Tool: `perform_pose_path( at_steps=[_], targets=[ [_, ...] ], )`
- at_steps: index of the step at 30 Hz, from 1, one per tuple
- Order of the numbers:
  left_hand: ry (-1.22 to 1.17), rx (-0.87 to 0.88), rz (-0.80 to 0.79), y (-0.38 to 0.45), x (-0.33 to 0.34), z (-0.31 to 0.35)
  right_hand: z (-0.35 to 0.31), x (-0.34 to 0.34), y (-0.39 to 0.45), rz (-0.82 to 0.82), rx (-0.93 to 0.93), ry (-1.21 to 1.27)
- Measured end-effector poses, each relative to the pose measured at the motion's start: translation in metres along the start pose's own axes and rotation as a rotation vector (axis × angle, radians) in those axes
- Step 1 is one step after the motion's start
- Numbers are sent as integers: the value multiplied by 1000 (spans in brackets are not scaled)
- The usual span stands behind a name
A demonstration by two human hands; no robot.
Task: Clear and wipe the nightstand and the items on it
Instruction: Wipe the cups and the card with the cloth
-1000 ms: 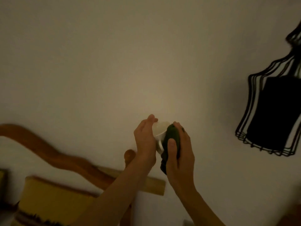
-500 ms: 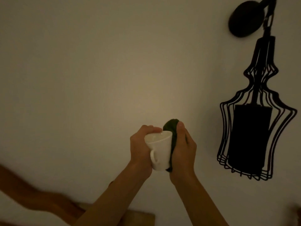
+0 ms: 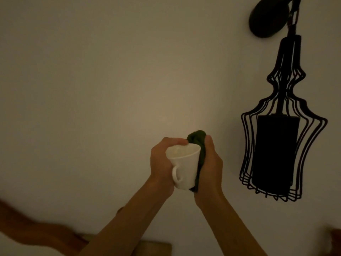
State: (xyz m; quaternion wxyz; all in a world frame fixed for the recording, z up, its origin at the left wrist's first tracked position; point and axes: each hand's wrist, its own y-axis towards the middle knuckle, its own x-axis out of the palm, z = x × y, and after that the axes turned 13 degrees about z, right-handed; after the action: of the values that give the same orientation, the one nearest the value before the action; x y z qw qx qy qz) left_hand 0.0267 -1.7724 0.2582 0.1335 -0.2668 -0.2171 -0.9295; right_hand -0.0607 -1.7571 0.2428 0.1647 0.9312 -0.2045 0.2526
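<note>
- The white cup (image 3: 184, 163) is held up in the air in front of the pale wall (image 3: 92, 89), in the middle of the view and well left of the hanging lamp (image 3: 276, 145); the nightstand itself is out of sight.
- The left hand (image 3: 160, 163) wraps the cup's left side, its fingers (image 3: 175, 140) curled over the far rim; the small loop handle (image 3: 176, 174) faces the near side, free of any finger.
- The right hand (image 3: 210, 163) is closed on a dark green cloth (image 3: 198, 139), pressing it flat against the cup's right wall; a bunched fold sticks up above the rim.
- The cup looks like glazed ceramic: smooth, glossy, stiff, tapering from a wide mouth to a narrow base. I judge it light but breakable, and slippery where the glaze is bare.
- The best hold seems to be around the body, as now, or through the handle; the taper means a loose grip could let it slide downward.
- The cloth is soft and limp and takes the curve of the wall easily; it probably adds grip on that side.
- The lamp is a black wire cage around a dark cylinder, hung from a round wall mount (image 3: 267, 17).
- A curved wooden headboard (image 3: 36, 231), blurred, crosses the near left corner.
- The light is dim and warm, so fine surface marks on the cup cannot be made out.
</note>
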Motion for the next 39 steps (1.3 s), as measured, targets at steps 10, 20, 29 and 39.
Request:
perform_pose_path(
  at_steps=[10, 20, 29, 39],
  targets=[
    [-142, -117, -30, 2, 10, 9, 4, -12, -9, -94, -169, 31],
    [98, -134, -29, -10, -3, 5, 25, -34, -7, 48, -649, -62],
    [113, 186, 214, -40, 2, 7, 26, -22, -29, 8, -689, 146],
    [-53, 115, 348, -22, -5, 15, 4, -7, -27, -169, 65, 188]
  ],
)
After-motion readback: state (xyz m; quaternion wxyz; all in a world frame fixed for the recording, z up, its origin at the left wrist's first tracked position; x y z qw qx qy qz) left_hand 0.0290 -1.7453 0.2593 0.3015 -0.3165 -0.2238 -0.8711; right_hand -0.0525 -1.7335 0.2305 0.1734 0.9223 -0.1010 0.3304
